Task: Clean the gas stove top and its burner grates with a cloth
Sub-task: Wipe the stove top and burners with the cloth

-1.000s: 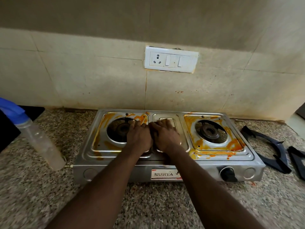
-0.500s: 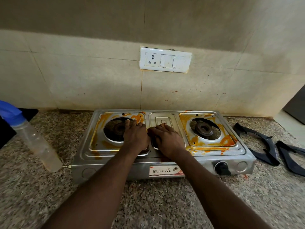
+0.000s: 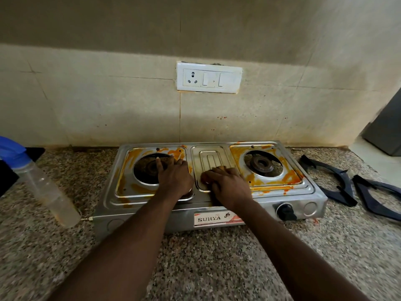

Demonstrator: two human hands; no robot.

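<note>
A steel two-burner gas stove [image 3: 310,191] sits on the granite counter, smeared with orange stains around both burners. My left hand [image 3: 174,177] lies flat on the right edge of the left burner [image 3: 146,169], fingers straight and pointing toward the wall. My right hand [image 3: 227,183] rests on the ribbed centre panel [image 3: 209,158] with its fingers bent; nothing shows under it. The right burner [image 3: 261,165] is uncovered. Two dark burner grates [image 3: 335,181] [image 3: 378,199] lie on the counter to the stove's right. No cloth is in view.
A clear spray bottle [image 3: 46,190] with a blue cap leans on the counter left of the stove. A black object [image 3: 6,177] sits at the far left edge. A white socket plate [image 3: 209,78] is on the tiled wall. Speckled counter [image 3: 195,261] stretches in front.
My hands have drawn slightly apart: the right hand slid back and to the right on the centre panel. The left hand stays at the left burner's edge. The view shifted a little.
</note>
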